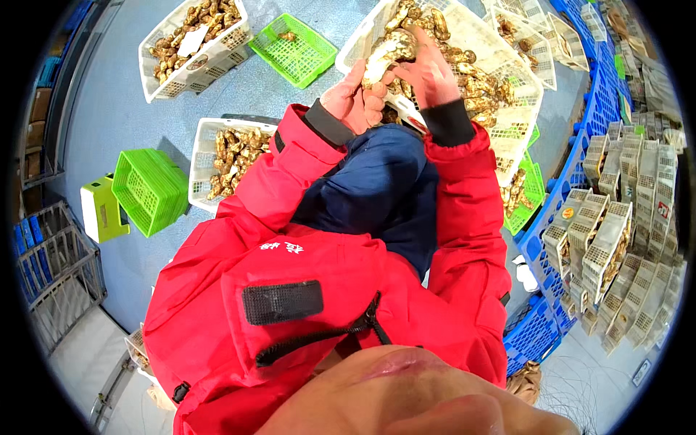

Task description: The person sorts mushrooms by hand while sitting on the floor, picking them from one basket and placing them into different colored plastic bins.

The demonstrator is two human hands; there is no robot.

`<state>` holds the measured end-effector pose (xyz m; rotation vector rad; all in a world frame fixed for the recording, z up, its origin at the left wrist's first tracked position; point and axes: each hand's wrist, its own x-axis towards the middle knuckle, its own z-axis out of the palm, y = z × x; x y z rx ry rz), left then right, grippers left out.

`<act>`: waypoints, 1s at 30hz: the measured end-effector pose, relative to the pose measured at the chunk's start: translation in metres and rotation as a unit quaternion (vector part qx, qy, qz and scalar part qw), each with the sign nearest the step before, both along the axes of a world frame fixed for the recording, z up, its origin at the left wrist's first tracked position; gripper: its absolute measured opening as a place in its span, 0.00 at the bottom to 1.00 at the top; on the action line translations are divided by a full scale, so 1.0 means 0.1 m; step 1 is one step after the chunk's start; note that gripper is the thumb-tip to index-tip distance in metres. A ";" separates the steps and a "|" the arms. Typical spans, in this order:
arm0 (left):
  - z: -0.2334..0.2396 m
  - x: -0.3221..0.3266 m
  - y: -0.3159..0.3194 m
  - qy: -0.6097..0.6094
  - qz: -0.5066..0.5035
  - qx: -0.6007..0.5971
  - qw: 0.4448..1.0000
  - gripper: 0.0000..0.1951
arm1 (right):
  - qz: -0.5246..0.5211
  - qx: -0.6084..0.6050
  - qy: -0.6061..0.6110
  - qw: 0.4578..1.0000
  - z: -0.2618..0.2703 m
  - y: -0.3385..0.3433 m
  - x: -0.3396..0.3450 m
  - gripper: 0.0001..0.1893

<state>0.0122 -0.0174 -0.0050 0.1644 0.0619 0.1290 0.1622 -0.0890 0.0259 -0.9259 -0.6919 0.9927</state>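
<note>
A large mushroom [389, 54] with a pale stem and a brown, scaly cap is held between my two hands, above a white plastic crate [524, 106] of similar mushrooms. My left hand [356, 100] grips the stem end, its fingers curled under it. My right hand [429, 70] is at the cap end, with its fingers around the cap's side. Part of the crate is hidden behind my hands. Beside my left forearm, a smaller white crate [201, 163] holds more mushrooms.
At the upper left stands a white crate [196, 81] of mushrooms with a paper on top. Near it a green basket [293, 51] holds one small piece. Stacked green baskets [149, 190] stand at the left. Blue plastic pallets [576, 163] and stacked crates [606, 250] line the right.
</note>
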 end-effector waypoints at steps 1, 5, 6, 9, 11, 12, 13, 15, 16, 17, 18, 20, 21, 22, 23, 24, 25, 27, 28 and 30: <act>0.00 0.00 -0.01 0.016 0.011 0.011 1.000 0.23 | 0.002 0.015 -0.133 0.991 -0.08 0.05 0.05 0.21; 0.01 -0.03 0.00 0.060 0.026 0.034 0.997 0.24 | -0.011 -0.029 -0.163 0.986 -0.15 0.10 0.08 0.23; 0.01 -0.04 -0.01 0.068 0.025 0.030 0.997 0.24 | -0.019 -0.058 -0.176 0.983 -0.13 0.08 0.08 0.23; 0.04 -0.02 -0.05 0.099 0.048 0.033 0.993 0.24 | -0.019 -0.016 -0.188 0.982 -0.23 0.06 0.10 0.23; 0.04 -0.02 -0.06 0.105 0.052 0.028 0.993 0.24 | -0.014 0.002 -0.172 0.985 -0.26 0.05 0.10 0.23; 0.02 -0.03 -0.05 0.100 0.039 0.021 0.994 0.24 | -0.012 -0.004 -0.166 0.986 -0.28 0.05 0.10 0.23; 0.02 -0.03 -0.05 0.099 0.040 0.024 0.994 0.24 | -0.011 0.003 -0.313 0.950 -0.28 0.04 0.13 0.22; 0.02 -0.04 -0.06 0.097 0.042 0.030 0.994 0.24 | -0.061 0.032 -0.583 0.810 -0.27 0.04 0.18 0.22; 0.01 -0.04 -0.06 0.095 0.040 0.029 0.994 0.24 | -0.068 0.036 -0.660 0.748 -0.25 0.03 0.21 0.21; 0.00 -0.04 -0.05 0.092 0.037 0.028 0.995 0.25 | -0.059 0.027 -0.602 0.796 -0.26 0.03 0.20 0.21; -0.01 -0.04 -0.05 0.089 0.034 0.027 0.995 0.25 | -0.054 0.019 -0.540 0.840 -0.25 0.03 0.18 0.21; 0.00 -0.04 -0.05 0.094 0.038 0.042 0.994 0.25 | -0.017 -0.018 -0.200 0.980 -0.27 0.03 0.07 0.20; 0.00 -0.04 -0.05 0.096 0.041 0.049 0.993 0.25 | -0.014 -0.030 -0.078 0.996 -0.27 0.04 0.03 0.19; -0.04 -0.05 -0.05 0.094 0.040 0.050 0.993 0.25 | -0.022 -0.034 -0.085 0.996 -0.23 0.03 0.00 0.19; -0.05 -0.05 -0.05 0.095 0.042 0.054 0.993 0.25 | -0.029 -0.020 -0.184 0.982 -0.22 0.02 0.00 0.17; -0.01 -0.04 -0.06 0.095 0.043 0.057 0.993 0.25 | -0.047 -0.006 -0.279 0.959 -0.21 0.01 0.00 0.15; 0.03 -0.04 -0.06 0.095 0.044 0.060 0.993 0.25 | -0.064 0.027 -0.456 0.887 -0.22 -0.02 0.03 0.13; 0.08 0.02 -0.13 0.184 0.118 0.106 0.970 0.25 | -0.036 0.020 -0.512 0.858 -0.22 -0.04 0.01 0.11; 0.06 0.03 -0.13 0.192 0.129 0.150 0.961 0.25 | 0.007 -0.019 -0.398 0.917 -0.23 -0.06 -0.06 0.09; -0.06 -0.01 -0.08 0.197 0.117 0.262 0.937 0.26 | 0.075 -0.077 -0.174 0.979 -0.07 -0.09 -0.27 0.07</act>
